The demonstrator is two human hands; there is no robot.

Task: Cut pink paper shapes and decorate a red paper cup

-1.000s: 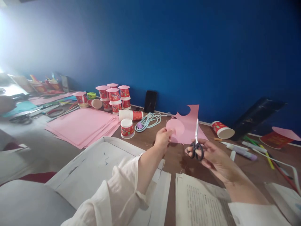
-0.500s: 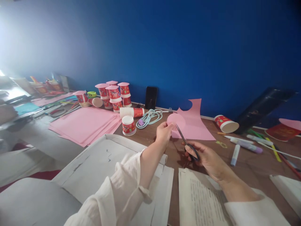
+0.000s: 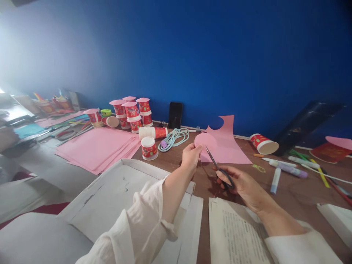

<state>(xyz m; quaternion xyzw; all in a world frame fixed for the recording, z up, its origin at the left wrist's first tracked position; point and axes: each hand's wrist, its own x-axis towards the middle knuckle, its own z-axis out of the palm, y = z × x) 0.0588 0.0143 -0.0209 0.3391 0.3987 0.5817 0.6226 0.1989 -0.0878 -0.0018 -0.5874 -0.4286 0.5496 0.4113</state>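
Between the fingertips of my left hand [image 3: 191, 156] is a pink paper circle [image 3: 205, 139], pinched at its lower edge. My right hand [image 3: 238, 181] has its fingers in the black handles of a pair of scissors [image 3: 213, 158]. The narrow blades point up and left, their tips close to the circle's edge; they look nearly closed. Behind the circle lies a pink sheet [image 3: 227, 146] with a round piece cut out of its upper left, bent up against the wall.
Red paper cups [image 3: 131, 113] with pink discs stand stacked at the back left, near a pile of pink sheets [image 3: 97, 148]. A coiled cable [image 3: 176, 139] and a phone [image 3: 175, 115] are in the middle. Markers [image 3: 287, 169] lie to the right; a printed booklet [image 3: 236, 231] is in front.
Both hands stay almost in place, still holding the paper circle and the scissors. The view shifts very slightly.
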